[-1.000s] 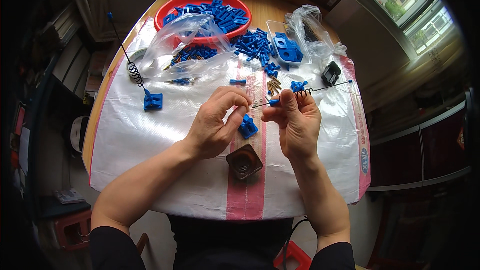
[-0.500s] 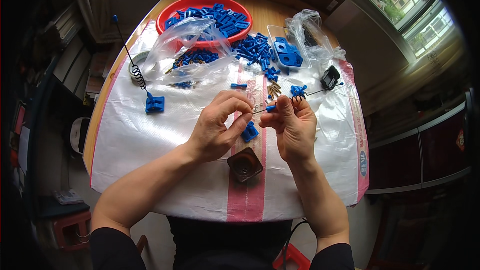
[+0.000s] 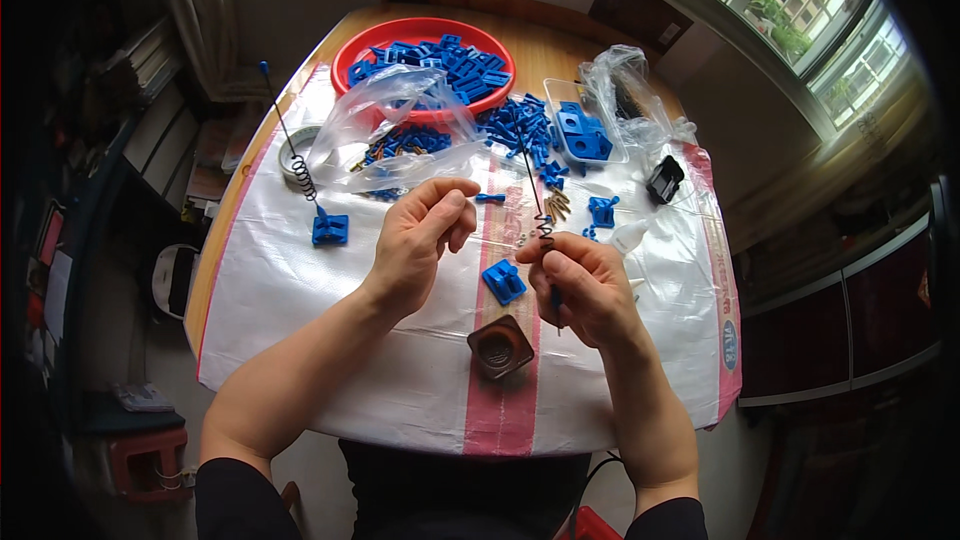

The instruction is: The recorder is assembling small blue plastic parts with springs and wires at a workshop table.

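Observation:
My right hand point(image 3: 585, 285) is closed round a black wire spring point(image 3: 544, 230). Its coil shows above the fingers, and a straight end rises toward the blue heap behind. Something blue shows below the thumb, mostly hidden by the fingers. My left hand point(image 3: 425, 235) hovers to the left, fingers loosely bent and apart, with nothing visible in them. Between the hands, lower down, lies a blue plastic base point(image 3: 503, 282). Nearer me is a brown square dish point(image 3: 500, 347). A small blue peg point(image 3: 490, 198) lies just beyond my left fingertips.
At the back stands a red basin point(image 3: 345, 60) of blue parts, with a plastic bag point(image 3: 340, 130) before it. A clear tray point(image 3: 612, 148) holds blue plates. Brass pins point(image 3: 558, 202), a white bottle point(image 3: 630, 237) and a black box point(image 3: 664, 180) lie right; an upright spring on a blue base point(image 3: 330, 230) stands left.
My hands have drawn apart; the left has let go of the wire. In my right hand the spring has turned from lying sideways to upright. The view has shifted slightly.

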A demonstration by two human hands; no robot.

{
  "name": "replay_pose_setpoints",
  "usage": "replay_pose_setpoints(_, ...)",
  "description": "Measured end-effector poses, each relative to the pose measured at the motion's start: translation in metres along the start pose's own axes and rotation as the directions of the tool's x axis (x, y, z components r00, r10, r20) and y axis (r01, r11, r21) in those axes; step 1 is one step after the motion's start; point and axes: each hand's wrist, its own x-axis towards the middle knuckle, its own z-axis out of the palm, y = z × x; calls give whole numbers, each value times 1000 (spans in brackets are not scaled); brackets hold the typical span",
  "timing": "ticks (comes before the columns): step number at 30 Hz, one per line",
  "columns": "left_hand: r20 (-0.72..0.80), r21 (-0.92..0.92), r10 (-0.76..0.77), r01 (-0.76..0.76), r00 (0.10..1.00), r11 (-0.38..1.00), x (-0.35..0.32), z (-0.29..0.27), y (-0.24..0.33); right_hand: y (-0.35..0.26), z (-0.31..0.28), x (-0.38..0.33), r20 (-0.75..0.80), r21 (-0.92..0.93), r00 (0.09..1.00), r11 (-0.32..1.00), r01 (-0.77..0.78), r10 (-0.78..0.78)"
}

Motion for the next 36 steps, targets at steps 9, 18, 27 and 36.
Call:
replay_pose_setpoints(9, -65, -266, 40, -56, 997, 962, 11, -13, 23, -10, 5, -1, -29, -240, 995, 966, -97, 92)
replay_pose_setpoints(18, -14, -274, 37, -40, 999, 961, 13, -14, 6, -7, 6, 0, -79, -383, 984, 906, -180, 162)
replay_pose_setpoints(27, 22, -378, -51, 55, 998, 924, 7, -16, -4, -11, 12, -1, -20, -299, 973, 927, -226, 231)
replay_pose_setpoints(36, 37, -396, -45, 56, 998, 917, 9, -19, -9, -5, 13, 0, -37, -369, 975, 904, -217, 218)
